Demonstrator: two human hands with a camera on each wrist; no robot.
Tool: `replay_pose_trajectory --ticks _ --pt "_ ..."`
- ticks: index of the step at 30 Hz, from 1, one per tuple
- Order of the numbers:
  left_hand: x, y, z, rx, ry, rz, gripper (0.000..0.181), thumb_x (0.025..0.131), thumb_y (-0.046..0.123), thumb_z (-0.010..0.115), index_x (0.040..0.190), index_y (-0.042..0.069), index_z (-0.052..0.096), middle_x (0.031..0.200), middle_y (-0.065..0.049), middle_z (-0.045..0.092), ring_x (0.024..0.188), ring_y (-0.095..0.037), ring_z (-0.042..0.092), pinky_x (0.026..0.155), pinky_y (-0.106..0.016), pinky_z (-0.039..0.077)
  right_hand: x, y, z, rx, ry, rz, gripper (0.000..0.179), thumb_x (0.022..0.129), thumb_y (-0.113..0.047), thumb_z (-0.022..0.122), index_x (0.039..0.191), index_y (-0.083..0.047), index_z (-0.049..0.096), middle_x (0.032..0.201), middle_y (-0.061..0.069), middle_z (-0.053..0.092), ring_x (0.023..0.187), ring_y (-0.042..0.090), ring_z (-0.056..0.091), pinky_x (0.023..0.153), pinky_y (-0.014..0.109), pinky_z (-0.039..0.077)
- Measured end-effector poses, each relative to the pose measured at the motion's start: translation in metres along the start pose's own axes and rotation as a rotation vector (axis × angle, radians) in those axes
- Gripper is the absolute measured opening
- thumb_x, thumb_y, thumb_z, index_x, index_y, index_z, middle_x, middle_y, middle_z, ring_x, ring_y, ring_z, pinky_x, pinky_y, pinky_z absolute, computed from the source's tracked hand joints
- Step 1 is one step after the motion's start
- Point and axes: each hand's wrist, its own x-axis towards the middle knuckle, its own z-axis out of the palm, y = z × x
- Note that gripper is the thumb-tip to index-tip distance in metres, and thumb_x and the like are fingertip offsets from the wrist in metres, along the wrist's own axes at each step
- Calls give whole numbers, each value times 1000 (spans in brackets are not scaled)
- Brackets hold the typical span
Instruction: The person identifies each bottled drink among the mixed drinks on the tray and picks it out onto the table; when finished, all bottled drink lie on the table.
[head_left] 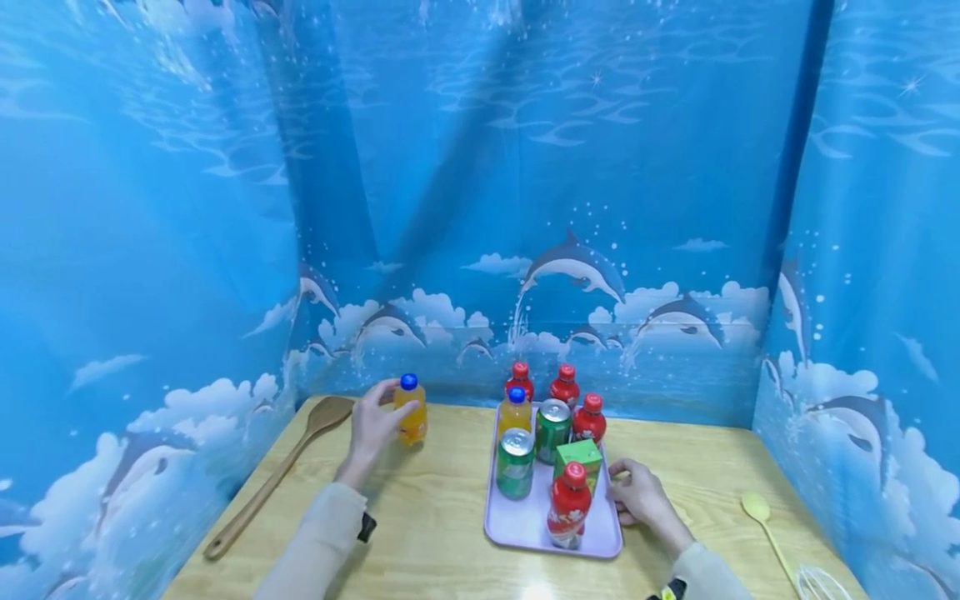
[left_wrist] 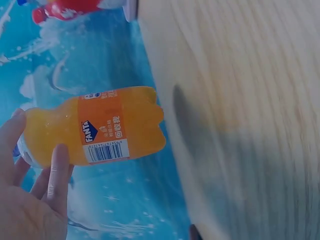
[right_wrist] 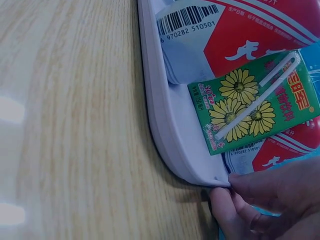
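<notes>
My left hand [head_left: 372,429] grips an orange soda bottle [head_left: 412,421] with a blue cap, thumb and fingers around its upper part. In the left wrist view the bottle [left_wrist: 100,127] shows its Fanta label, its base held above the wooden table. At the right rim of a pale lilac tray [head_left: 517,533], my right hand [head_left: 641,496] pinches the edge between thumb and fingers. On the tray stand a red-capped bottle [head_left: 570,508], a green drink carton [head_left: 581,458], two green cans [head_left: 516,467] and another orange soda bottle [head_left: 515,412]. The carton [right_wrist: 255,102] has yellow flowers and a straw.
More red-capped bottles [head_left: 589,421] stand toward the tray's back and right side. A wooden spatula [head_left: 277,471] lies along the table's left side. To the right are a pale yellow spoon [head_left: 765,521] and a white wire whisk [head_left: 821,583]. A blue dolphin-print curtain [head_left: 465,208] surrounds the table.
</notes>
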Motion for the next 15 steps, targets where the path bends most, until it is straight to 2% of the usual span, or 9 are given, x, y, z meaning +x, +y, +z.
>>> replay_pose_trajectory --ticks 4,8,15 --pt "6 -14 3 -18 -2 -58 52 89 30 86 133 8 68 133 -20 72 122 -40 70 106 -55 57 -1 2 -1 -3 0 2 36 91 4 66 127 6 59 86 14 67 67 21 66 53 36 62" --pt "13 -26 -1 -29 0 -112 53 92 31 83 137 8 66 136 -21 70 126 -40 67 111 -56 54 -1 3 -1 -1 6 -7 35 90 5 66 125 5 59 85 13 66 66 20 65 52 36 62" --pt "31 -39 -10 0 12 -108 58 94 33 81 142 7 62 140 -23 67 127 -42 65 111 -56 53 2 1 0 3 8 4 35 91 5 66 125 5 59 86 14 65 67 21 65 52 36 62"
